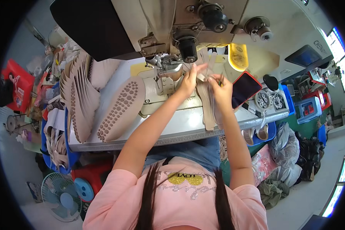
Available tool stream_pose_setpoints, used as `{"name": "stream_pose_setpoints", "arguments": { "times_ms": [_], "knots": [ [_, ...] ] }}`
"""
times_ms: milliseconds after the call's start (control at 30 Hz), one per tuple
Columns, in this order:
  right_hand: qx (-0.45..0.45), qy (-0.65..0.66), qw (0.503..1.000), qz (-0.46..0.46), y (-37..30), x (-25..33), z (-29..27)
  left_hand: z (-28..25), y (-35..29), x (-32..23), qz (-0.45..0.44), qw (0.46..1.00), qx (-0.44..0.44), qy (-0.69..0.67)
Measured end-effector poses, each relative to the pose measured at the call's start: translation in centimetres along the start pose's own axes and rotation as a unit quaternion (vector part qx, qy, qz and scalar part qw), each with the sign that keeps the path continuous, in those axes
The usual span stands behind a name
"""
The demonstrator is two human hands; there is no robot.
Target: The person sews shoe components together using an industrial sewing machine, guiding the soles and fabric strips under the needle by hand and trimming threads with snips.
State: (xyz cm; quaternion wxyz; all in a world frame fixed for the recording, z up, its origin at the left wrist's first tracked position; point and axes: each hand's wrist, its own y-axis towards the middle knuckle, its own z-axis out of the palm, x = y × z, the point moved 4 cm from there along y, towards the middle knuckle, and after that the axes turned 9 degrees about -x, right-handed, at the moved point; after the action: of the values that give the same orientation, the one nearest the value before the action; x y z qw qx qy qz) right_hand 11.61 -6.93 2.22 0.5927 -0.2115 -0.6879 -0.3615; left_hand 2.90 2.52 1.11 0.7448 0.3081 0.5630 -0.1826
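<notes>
My left hand (188, 81) is beside the sewing machine's presser area, its thumb and a finger stretched apart near the upper end of some beige strips (206, 107). With fingertips pinched together, my right hand (221, 87) grips the beige strips at their top; a small dark and yellowish bit shows by its fingers, too small to name. The strips hang down over the table's front edge. Left of the sewing machine (166, 84) lies a beige shoe sole (120, 109) with round brown studs facing up.
A fanned stack of beige soles (80, 96) stands at the table's left. Right of my hands are a phone-like device with a red edge (246, 90), a yellow dish (238, 57) and a tray of bobbins (263, 100). A blue bin of strips (57, 147) sits lower left.
</notes>
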Motion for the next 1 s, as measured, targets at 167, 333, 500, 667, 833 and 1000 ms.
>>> {"name": "stream_pose_setpoints", "arguments": {
  "times_ms": [167, 333, 500, 667, 833, 1000],
  "knots": [
    [0.155, -0.019, 0.976, -0.153, -9.6, 8.3, -4.7, 1.8, -1.9, 3.1, 0.138, 0.877, 0.159, 0.431],
    [0.293, 0.266, 0.862, -0.316, -14.0, 18.3, -11.7, 3.8, -3.6, 2.2, 0.272, 0.786, 0.115, 0.543],
    [0.247, 0.462, 0.798, -0.299, -13.5, 21.1, -13.3, 2.8, -5.0, 0.0, 0.305, 0.754, 0.027, 0.581],
    [0.3, 0.417, 0.841, -0.17, -12.6, 18.1, -12.8, 1.9, -10.8, -5.9, 0.271, 0.831, 0.094, 0.476],
    [0.194, 0.291, 0.923, -0.16, -12.1, 15.2, -7.8, -11.6, -11.5, -12.7, 0.069, 0.783, -0.039, 0.617],
    [0.175, 0.148, 0.973, -0.009, -12.6, 13.7, -2.7, -23.9, -11.4, -10.2, -0.174, 0.72, 0.033, 0.671]
  ]
}}
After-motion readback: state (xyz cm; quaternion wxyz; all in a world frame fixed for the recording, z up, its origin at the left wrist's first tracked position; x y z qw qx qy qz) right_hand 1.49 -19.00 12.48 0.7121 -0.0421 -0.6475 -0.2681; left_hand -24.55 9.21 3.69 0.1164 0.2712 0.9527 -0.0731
